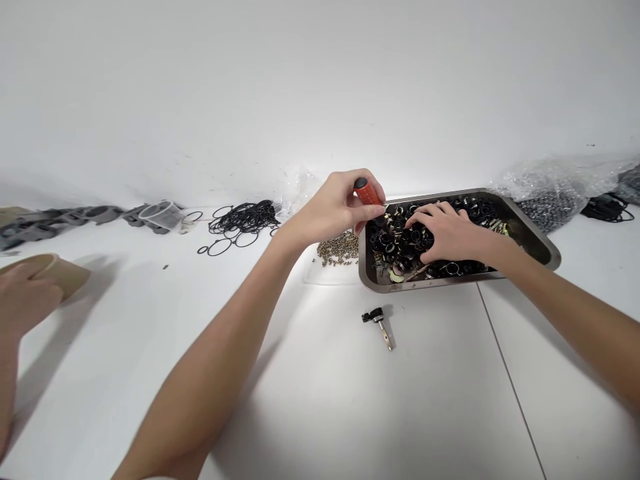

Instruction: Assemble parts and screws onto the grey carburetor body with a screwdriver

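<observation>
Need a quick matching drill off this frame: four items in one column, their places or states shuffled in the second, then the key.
Things
1. left hand
2. right hand
3. small clamp part
4. black O-rings

Places or states
A. lies alone on the white table, in front of the tray
B. rests on the parts in the metal tray
C. grips the orange-handled tool
D. heaped by the wall, left of the tray

Pairs: 1-C, 2-B, 3-A, 4-D

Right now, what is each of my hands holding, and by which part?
The left hand grips a screwdriver by its orange handle. The right hand rests on the clamps in the tray; any hold there cannot be told.
</observation>
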The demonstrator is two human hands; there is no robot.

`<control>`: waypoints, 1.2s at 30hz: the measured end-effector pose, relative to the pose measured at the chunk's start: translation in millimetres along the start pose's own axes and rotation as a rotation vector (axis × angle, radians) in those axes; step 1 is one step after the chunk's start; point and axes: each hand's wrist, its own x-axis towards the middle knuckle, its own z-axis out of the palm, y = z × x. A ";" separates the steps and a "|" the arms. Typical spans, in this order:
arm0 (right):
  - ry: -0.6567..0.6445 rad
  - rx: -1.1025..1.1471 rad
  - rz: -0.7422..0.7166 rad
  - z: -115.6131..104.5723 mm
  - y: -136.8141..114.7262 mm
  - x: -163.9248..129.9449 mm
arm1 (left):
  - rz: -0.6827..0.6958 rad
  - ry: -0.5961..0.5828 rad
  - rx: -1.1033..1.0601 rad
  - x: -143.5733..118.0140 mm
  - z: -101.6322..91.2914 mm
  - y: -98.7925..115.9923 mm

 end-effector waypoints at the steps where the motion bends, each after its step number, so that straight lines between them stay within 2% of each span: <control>1: -0.011 0.003 -0.020 -1.9 2.5 -0.7 | 0.001 -0.004 -0.003 -0.2 0.4 0.6; 11: -0.056 0.019 -0.092 -2.2 15.3 -4.4 | 0.017 -0.005 0.006 -2.7 4.0 11.0; 18: -0.074 0.039 -0.107 -1.7 13.8 -3.8 | 0.145 0.067 -0.088 -7.7 -3.9 20.5; 23: -0.080 0.027 -0.129 0.2 13.4 -5.0 | 0.152 0.069 -0.050 -11.4 -5.7 26.7; 30: -0.016 -0.025 -0.165 5.4 13.9 -9.3 | 0.234 0.072 -0.135 -12.6 -10.8 31.5; 36: 0.050 -0.059 -0.192 8.4 10.8 -16.2 | 0.256 0.104 -0.103 -20.2 -10.6 43.6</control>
